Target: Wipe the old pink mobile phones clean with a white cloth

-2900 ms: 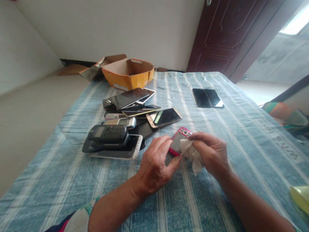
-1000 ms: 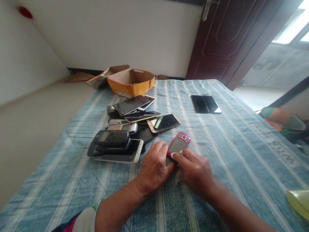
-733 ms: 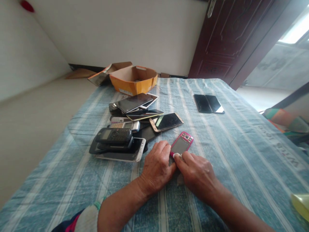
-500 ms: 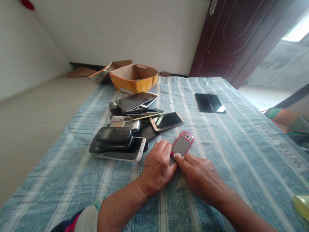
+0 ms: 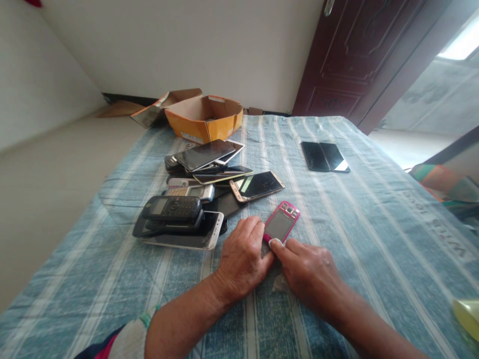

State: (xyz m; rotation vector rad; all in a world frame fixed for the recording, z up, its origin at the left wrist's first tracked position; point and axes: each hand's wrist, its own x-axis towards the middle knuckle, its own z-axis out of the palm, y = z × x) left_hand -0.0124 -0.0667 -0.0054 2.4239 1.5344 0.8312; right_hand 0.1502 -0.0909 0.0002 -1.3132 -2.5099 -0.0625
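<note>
Since the earliest view, the right hand [image 5: 309,264] has been shifting from the right side of the pink phone [image 5: 280,224] to its lower end, with the white tissue [image 5: 276,243] now mostly hidden under that hand. Its thumb is pressing the tissue at the phone's bottom edge, the hand closing around the crumpled paper, while a thin, limp corner is hanging below. The left hand [image 5: 243,259] is clamping the phone's lower left corner between bent fingers and thumb.

The phone is tilting its key end away, near the front of the pile; whether it is touching the cloth is hard to tell. Its left edge is facing the gold-rimmed phone [image 5: 258,186], which is sticking out of the heap just beyond. To the right, striped blue cloth [image 5: 344,219] is stretching widely towards the counter's edge, giving the right arm room.

Two glossy black slabs [image 5: 325,157] are lying side by side farther off. On the left, a matte, rounded keypad phone [image 5: 172,208] is resting on top of a flat white-edged phone [image 5: 211,232]. Behind the pile, an orange cardboard box [image 5: 224,128] is standing open, its flap folding outwards.
</note>
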